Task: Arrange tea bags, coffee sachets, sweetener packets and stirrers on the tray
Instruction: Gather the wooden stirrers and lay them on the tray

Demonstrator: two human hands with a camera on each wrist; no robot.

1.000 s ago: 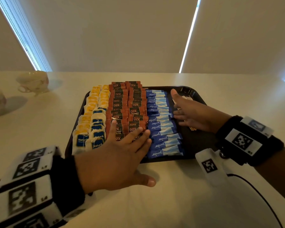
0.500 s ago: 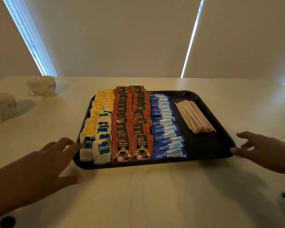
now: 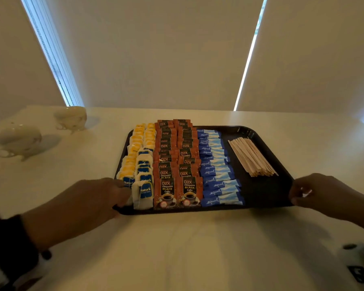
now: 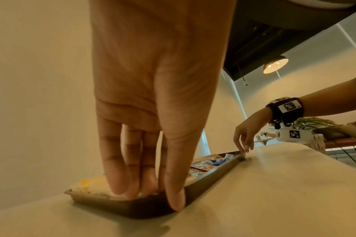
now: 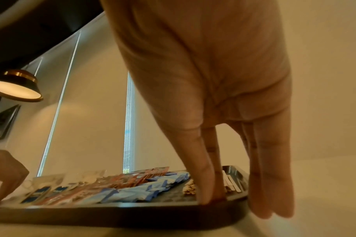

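A black tray [image 3: 261,194] lies on the white table. On it, from left to right, are rows of tea bags [image 3: 143,164], brown coffee sachets [image 3: 177,156], blue sweetener packets [image 3: 214,169] and a bundle of wooden stirrers [image 3: 252,158]. My left hand [image 3: 122,196] pinches the tray's front left corner. Its fingers [image 4: 128,192] press down inside the rim by the tea bags, with the thumb outside. My right hand [image 3: 298,192] pinches the front right corner. Its thumb and forefinger [image 5: 207,197] sit on the rim, and the other fingers hang outside the tray's edge [image 5: 112,213].
Two white cups [image 3: 70,117] [image 3: 17,139] stand at the table's far left. Bare tabletop [image 3: 177,248] stretches between me and the tray. Blinds and a wall close off the far edge. A wrist camera unit [image 3: 357,261] shows at the bottom right.
Both hands left the packets and stirrers, swung out to the tray's front corners, and now grip the rim. The stirrers are uncovered. The rows look unchanged.
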